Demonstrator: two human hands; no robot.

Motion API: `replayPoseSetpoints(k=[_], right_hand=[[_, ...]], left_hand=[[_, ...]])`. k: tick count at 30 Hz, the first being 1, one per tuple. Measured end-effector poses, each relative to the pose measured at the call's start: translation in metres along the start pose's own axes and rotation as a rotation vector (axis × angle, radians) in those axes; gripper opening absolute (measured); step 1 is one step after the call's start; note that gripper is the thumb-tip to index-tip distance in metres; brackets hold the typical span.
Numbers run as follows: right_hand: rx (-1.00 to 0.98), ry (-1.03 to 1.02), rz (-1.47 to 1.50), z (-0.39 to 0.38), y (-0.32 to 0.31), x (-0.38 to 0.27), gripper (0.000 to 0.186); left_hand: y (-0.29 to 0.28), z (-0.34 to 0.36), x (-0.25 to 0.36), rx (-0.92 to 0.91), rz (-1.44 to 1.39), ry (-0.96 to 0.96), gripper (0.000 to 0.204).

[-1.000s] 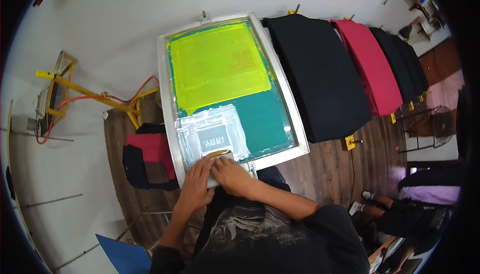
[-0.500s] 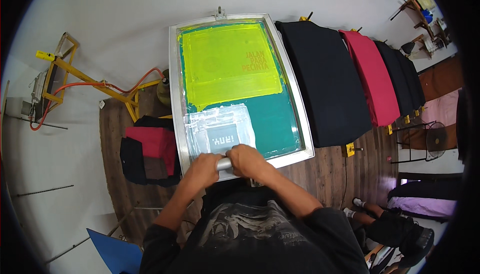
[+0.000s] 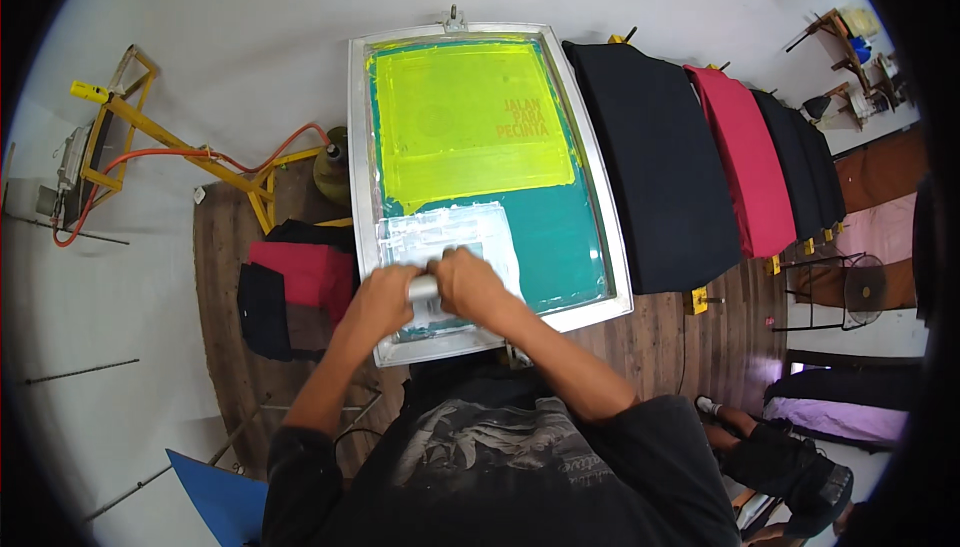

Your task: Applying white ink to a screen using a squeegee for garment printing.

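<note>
Both my hands grip a squeegee (image 3: 424, 288) with a silver-grey handle, one at each side of it. My left hand (image 3: 385, 297) is closed around its left end and my right hand (image 3: 468, 285) around its right. The squeegee presses on the near left part of a silk-screen (image 3: 560, 267) with green mesh, over a patch of white ink (image 3: 410, 232). A silver metal frame (image 3: 590, 314) surrounds the mesh. Yellow-green tape or coating (image 3: 450, 137) covers its far half, with reddish lettering showing through. The squeegee's blade is hidden by my hands and the handle.
Black cloth (image 3: 655, 167) and red cloth (image 3: 745, 162) cover boards in a row at right. At left stand a yellow metal stand (image 3: 170, 132) with an orange hose, a gas cylinder (image 3: 332, 177) and a pile of fabric (image 3: 295, 272). Another person (image 3: 785, 462) is at lower right.
My hands and the squeegee have moved away from my body, from the near frame edge onto the white-inked patch. White now covers more of the design there.
</note>
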State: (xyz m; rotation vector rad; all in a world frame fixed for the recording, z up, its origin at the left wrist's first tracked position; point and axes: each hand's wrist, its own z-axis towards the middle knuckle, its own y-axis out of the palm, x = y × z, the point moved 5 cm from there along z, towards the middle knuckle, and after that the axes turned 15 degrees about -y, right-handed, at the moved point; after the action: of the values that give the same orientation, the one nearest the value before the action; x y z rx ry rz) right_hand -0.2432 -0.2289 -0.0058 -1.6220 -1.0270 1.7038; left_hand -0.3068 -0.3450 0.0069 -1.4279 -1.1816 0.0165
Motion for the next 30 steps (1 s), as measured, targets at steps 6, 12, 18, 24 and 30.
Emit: replayPoseSetpoints(k=[6,12,18,24,30], right_hand=[[-0.202,0.035,0.14,-0.042,0.021,-0.018,0.023],[-0.133,0.171,-0.008,-0.021,-0.043,0.039,0.02],[-0.052,0.096,-0.056,-0.011,-0.052,0.075,0.021],[-0.056,0.06,0.029,-0.069,-0.018,0.028,0.027],[-0.24,0.029,0.064,-0.047,-0.027,0.032,0.024]], left_hand=[[0.017,-0.034,0.008,-0.192,-0.048,-0.069,0.031],[0.016,0.041,0.038,-0.201,-0.108,0.025,0.032],[0.031,0.089,0.043,-0.117,-0.049,-0.048,0.029],[0.057,0.004,0.042,-0.149,-0.096,-0.09,0.037],[0.04,0.012,0.037,-0.318,-0.121,-0.115,0.032]])
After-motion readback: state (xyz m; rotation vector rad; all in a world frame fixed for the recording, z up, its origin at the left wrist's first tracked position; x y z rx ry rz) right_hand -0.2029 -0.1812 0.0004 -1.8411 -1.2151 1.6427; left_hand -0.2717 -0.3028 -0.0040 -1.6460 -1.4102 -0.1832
